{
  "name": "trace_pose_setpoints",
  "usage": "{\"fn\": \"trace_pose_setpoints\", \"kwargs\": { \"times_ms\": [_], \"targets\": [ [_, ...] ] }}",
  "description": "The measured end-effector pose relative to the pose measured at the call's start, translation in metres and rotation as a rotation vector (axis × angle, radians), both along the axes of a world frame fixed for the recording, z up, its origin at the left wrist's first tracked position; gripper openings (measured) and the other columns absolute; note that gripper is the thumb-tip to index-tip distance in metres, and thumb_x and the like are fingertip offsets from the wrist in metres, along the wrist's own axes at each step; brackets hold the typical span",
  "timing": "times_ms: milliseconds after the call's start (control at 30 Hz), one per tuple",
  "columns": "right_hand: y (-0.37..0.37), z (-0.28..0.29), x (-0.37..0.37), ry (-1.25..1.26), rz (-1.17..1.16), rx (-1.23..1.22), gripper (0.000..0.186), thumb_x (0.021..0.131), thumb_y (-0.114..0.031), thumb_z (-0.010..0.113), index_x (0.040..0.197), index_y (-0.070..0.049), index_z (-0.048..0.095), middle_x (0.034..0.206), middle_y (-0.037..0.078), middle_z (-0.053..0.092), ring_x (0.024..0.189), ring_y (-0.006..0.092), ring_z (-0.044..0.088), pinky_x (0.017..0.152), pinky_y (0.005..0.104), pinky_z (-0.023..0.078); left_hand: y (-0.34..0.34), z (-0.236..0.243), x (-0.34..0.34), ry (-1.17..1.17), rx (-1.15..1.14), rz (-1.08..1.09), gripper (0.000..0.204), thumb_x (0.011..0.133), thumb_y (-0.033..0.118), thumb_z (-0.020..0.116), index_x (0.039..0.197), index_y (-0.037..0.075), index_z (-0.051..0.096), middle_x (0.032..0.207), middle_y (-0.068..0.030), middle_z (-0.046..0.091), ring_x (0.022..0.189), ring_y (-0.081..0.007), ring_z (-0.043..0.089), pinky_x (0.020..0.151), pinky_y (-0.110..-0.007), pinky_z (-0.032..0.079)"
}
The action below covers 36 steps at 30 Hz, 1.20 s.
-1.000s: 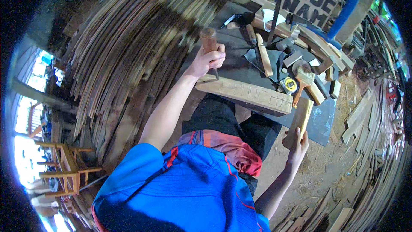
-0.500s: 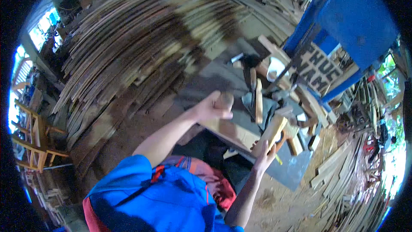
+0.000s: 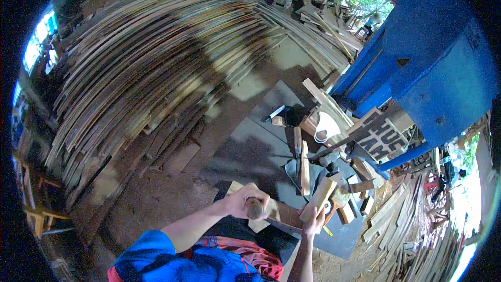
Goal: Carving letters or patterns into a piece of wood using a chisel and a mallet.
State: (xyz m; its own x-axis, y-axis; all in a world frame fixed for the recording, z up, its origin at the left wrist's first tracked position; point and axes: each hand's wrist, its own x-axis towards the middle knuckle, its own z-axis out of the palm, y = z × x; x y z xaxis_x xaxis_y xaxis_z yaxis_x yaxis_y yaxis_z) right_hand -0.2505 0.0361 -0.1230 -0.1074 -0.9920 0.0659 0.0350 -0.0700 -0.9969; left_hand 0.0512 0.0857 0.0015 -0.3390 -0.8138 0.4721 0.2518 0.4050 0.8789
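My left hand (image 3: 242,199) is closed around a round wooden chisel handle (image 3: 254,208), seen end-on over a wooden beam (image 3: 287,215); its blade is hidden. My right hand (image 3: 313,222) grips a pale wooden block (image 3: 322,193), raised at the beam's right. Just beyond lie a dark cloth or bag (image 3: 290,172), a long pale wooden piece (image 3: 305,167) and a wooden tool handle (image 3: 297,141). An orange-handled brush (image 3: 339,198) is partly behind the block.
A dark board (image 3: 240,146) bears tools and offcuts. Long timber (image 3: 141,68) is piled at left. A blue metal structure (image 3: 438,62) and lettered sign (image 3: 381,141) stand at right. Scrap boards (image 3: 391,209) lie right. A distant person (image 3: 371,22) is at the back.
The view has tipped up and forward, showing more timber and the blue structure. My right hand with the block has moved inward, closer to the chisel in my left hand.
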Motion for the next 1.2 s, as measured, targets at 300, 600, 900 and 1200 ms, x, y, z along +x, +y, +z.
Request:
{"fn": "trace_pose_setpoints", "kwargs": {
  "times_ms": [300,600,900,1200],
  "targets": [
    [-0.003,-0.063,-0.036,0.308,-0.233,0.096,0.058,0.092,-0.036,0.063,0.136,0.001,0.051,0.115,0.02,0.058,0.108,0.0301,0.055,0.094,0.0412,0.043,-0.004,0.002,0.004,-0.061,0.018,-0.007,0.026,0.071,0.004,0.074,0.066,0.007,0.048,0.062,-0.0031,0.053,0.054,-0.0134,0.051,0.051,-0.03,0.038],
    [-0.012,-0.048,-0.022,0.094,-0.093,0.09,0.055,0.096,-0.026,0.061,0.137,0.005,0.044,0.12,0.019,0.059,0.107,0.0241,0.058,0.09,0.0349,0.048,0.002,-0.006,-0.005,-0.184,-0.152,0.107,0.029,0.073,0.014,0.078,0.069,0.005,0.051,0.06,-0.0035,0.056,0.053,-0.0126,0.055,0.052,-0.027,0.041],
    [-0.008,-0.006,-0.001,0.033,0.02,0.056,0.035,0.097,-0.018,0.058,0.125,0.002,0.053,0.103,0.011,0.064,0.083,0.0163,0.061,0.073,0.0306,0.052,0.015,-0.012,-0.025,-0.017,0.069,0.221,0.027,0.074,0.013,0.069,0.063,0.007,0.046,0.06,0.0014,0.046,0.057,-0.008,0.043,0.054,-0.028,0.031],
    [-0.019,-0.018,0.001,0.05,-0.029,-0.112,0.028,0.096,-0.02,0.06,0.111,0.003,0.056,0.089,0.008,0.063,0.077,0.0136,0.058,0.068,0.0299,0.049,0.011,-0.019,-0.018,-0.032,0.009,0.118,0.023,0.084,-0.004,0.068,0.08,0.005,0.047,0.077,-0.0008,0.051,0.07,-0.0086,0.048,0.062,-0.027,0.04]
  ]
}}
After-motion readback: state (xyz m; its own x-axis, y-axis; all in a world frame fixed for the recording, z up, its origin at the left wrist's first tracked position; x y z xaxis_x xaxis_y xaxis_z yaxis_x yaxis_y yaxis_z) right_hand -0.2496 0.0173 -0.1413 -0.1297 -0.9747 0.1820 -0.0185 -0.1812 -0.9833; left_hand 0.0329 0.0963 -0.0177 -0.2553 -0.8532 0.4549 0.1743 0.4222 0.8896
